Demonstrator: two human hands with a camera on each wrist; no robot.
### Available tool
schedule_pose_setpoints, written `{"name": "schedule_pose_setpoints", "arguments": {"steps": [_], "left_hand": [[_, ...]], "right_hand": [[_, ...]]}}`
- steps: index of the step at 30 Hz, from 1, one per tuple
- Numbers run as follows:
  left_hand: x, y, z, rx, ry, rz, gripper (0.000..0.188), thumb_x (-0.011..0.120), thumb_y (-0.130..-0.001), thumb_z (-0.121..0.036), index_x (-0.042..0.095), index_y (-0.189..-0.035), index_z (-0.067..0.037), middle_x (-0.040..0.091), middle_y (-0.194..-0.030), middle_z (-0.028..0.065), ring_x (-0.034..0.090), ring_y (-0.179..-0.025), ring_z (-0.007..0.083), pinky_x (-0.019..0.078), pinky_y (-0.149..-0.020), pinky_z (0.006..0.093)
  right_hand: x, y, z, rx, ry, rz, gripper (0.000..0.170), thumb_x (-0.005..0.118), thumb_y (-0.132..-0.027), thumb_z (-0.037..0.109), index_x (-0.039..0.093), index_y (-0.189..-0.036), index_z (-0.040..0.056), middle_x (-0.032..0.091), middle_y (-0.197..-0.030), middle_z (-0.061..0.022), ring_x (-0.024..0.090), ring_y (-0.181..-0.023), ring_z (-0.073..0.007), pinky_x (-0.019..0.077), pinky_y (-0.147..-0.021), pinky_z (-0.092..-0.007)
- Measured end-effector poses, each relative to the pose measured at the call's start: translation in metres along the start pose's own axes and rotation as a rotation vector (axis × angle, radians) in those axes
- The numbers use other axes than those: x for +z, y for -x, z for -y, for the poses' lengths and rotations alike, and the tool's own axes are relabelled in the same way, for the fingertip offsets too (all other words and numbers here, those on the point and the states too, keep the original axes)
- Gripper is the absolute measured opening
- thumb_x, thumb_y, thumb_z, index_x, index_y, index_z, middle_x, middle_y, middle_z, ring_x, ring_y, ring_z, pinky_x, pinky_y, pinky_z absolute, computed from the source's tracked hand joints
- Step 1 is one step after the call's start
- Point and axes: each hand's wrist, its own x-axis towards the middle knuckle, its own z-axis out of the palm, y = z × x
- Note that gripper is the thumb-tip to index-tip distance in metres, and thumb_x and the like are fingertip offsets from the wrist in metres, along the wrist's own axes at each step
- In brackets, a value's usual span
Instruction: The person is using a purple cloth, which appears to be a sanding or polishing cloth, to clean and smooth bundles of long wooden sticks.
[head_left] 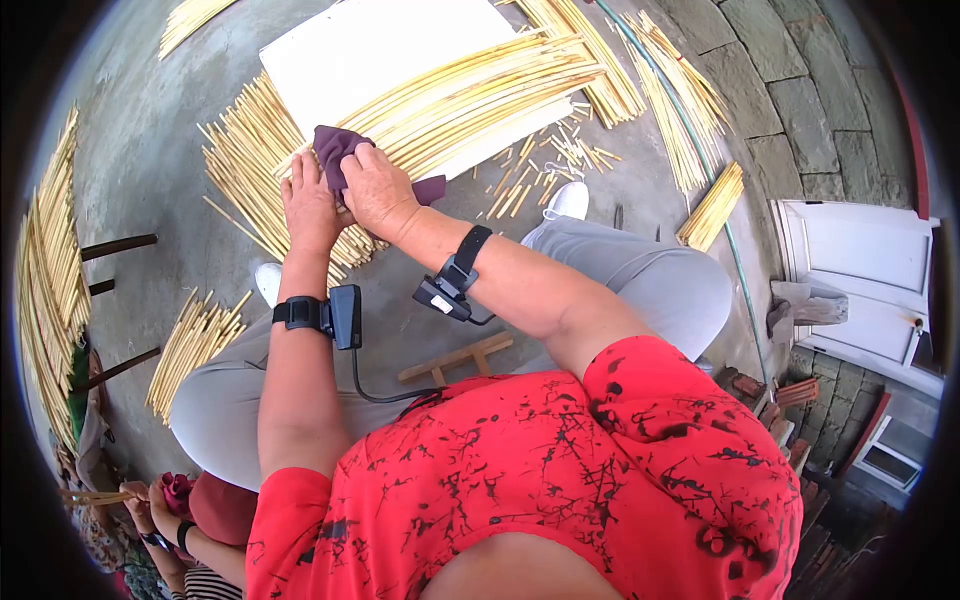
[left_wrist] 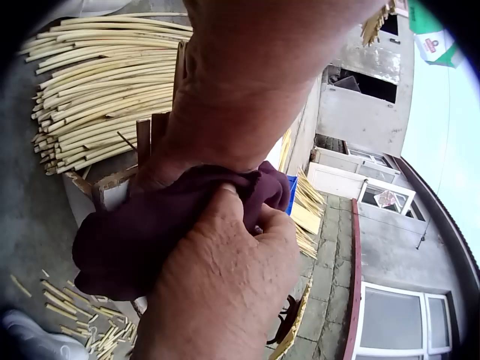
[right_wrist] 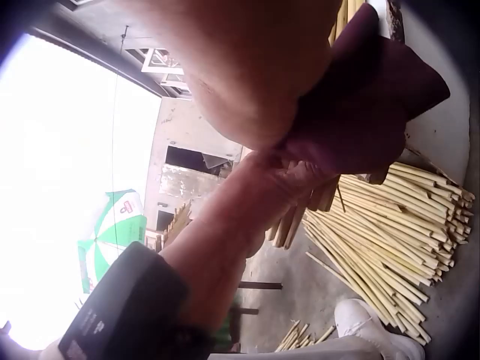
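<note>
A dark purple cloth (head_left: 333, 150) is gripped by the right hand (head_left: 378, 192), its fingers curled and its thumb pressed down on the fabric. The left hand (head_left: 311, 210) is placed just beside it, against the cloth's edge; its fingers are seen nearly straight in the head view, but whether anything is held by them cannot be told, as the thumb side is partly covered. Ahead of both hands, long, thin, pale-yellow stalks (head_left: 490, 85) are laid side by side on a flat white board (head_left: 375, 45), their near ends reached by the cloth. A thick fan of similar peeled stalks (head_left: 250, 150) is spread on the grey concrete floor (head_left: 150, 130) to the left of the left hand and beneath it. Short, cut yellow pieces (head_left: 520, 185) are scattered on the floor beyond the right hand, to its right.
</note>
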Motion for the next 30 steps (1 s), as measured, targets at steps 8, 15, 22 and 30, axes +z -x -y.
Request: {"name": "schedule_pose_setpoints", "arguments": {"steps": [8,15,22,30], "left_hand": [[-0.018,0.001,-0.012,-0.020,0.069,0.048,0.103,0.084,-0.045,-0.037,0.036,-0.136,-0.026,0.030,-0.141,0.0211,0.027,-0.132,0.0358,0.0265,-0.104,0.0501],[-0.022,0.001,-0.015,-0.017,0.048,0.033,0.105,0.083,-0.043,-0.039,0.036,-0.136,-0.026,0.031,-0.140,0.0227,0.027,-0.132,0.0369,0.0273,-0.103,0.0502],[-0.025,0.002,-0.017,0.020,0.021,0.010,0.111,0.084,-0.037,-0.041,0.038,-0.135,-0.021,0.036,-0.135,0.0228,0.031,-0.128,0.0384,0.0315,-0.100,0.0489],[-0.019,0.002,-0.013,-0.003,0.045,0.046,0.107,0.085,-0.038,-0.041,0.040,-0.134,-0.021,0.030,-0.140,0.0219,0.025,-0.132,0.0369,0.0264,-0.104,0.0505]], "right_hand": [[-0.087,-0.021,-0.182,0.301,0.042,-0.282,0.027,0.068,-0.069,0.012,0.059,-0.094,0.0071,0.054,-0.095,-0.0153,0.056,-0.088,-0.0344,0.0473,-0.078,-0.0393],[-0.116,-0.044,-0.263,0.416,0.372,-0.339,0.028,0.065,-0.073,0.014,0.059,-0.099,0.0057,0.058,-0.098,-0.0178,0.056,-0.091,-0.0355,0.0463,-0.083,-0.0404],[-0.048,-0.010,-0.105,0.086,0.141,-0.192,0.019,0.062,-0.072,0.013,0.054,-0.087,0.0058,0.051,-0.085,-0.0147,0.054,-0.082,-0.0335,0.0481,-0.071,-0.0421],[-0.023,0.005,-0.043,-0.037,-0.045,0.042,0.025,0.065,-0.066,0.012,0.051,-0.087,0.0118,0.048,-0.087,-0.0113,0.057,-0.081,-0.0307,0.0499,-0.063,-0.0412]]}}
